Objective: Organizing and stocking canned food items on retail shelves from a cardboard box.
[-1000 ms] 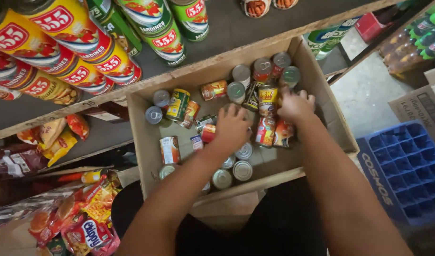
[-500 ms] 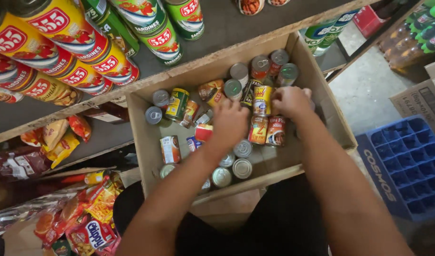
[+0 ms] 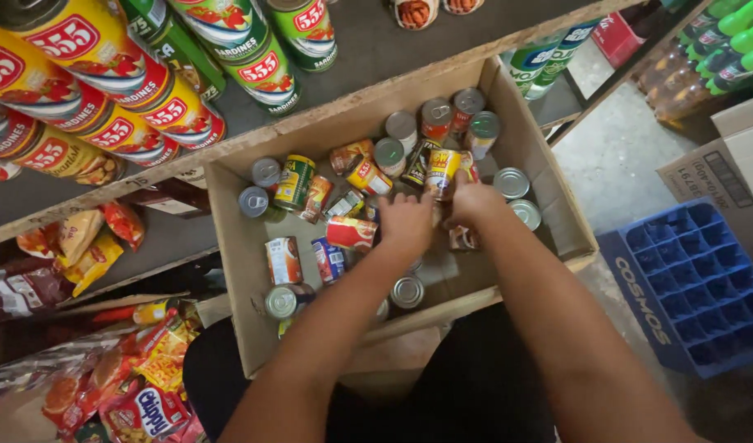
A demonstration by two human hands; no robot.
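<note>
Reaching down into an open cardboard box, both hands work among small tins. The right hand closes its fingers around an upright yellow-and-red can near the middle of the box's far half, lifting or steadying it among its neighbours. The left hand lies palm down just beside it, fingers curled over a cluster of cans, next to a red can lying on its side; I cannot tell whether it actually grips one. Silver-topped tins stand to the right of the hands. Large sardine cans lie on the dark shelf above the box, and a blue plastic crate sits on the floor at right.
</note>
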